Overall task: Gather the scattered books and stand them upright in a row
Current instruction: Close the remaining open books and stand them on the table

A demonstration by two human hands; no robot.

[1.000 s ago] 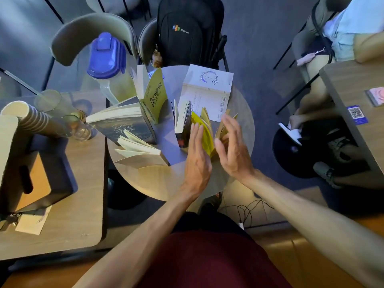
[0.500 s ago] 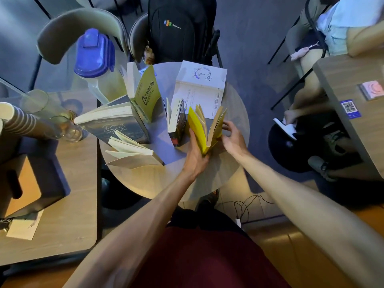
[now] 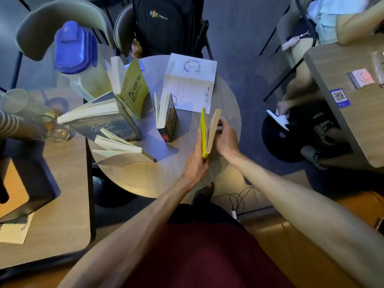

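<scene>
A yellow book (image 3: 203,134) stands upright on the round table (image 3: 149,179), slightly fanned. My left hand (image 3: 196,161) presses flat against its yellow cover, and my right hand (image 3: 226,138) holds the opposite cover. To its left a dark book (image 3: 169,118) stands on end, then an olive-yellow book (image 3: 133,88) and a large grey book (image 3: 104,123). A pale book (image 3: 122,151) stands fanned open at the near left. A white book (image 3: 189,83) lies flat, face down and spread, at the far side.
A blue-lidded jug (image 3: 75,53) and glasses (image 3: 52,125) stand on the left table (image 3: 62,215). A black backpack (image 3: 166,23) sits on a chair behind the round table. A seated person (image 3: 324,23) is at the right table (image 3: 342,113). Cables (image 3: 239,198) lie on the floor.
The yellow book's fanned pages have been pressed closer together between my two hands, and it now stands more upright and narrower. My hands have moved slightly right with it.
</scene>
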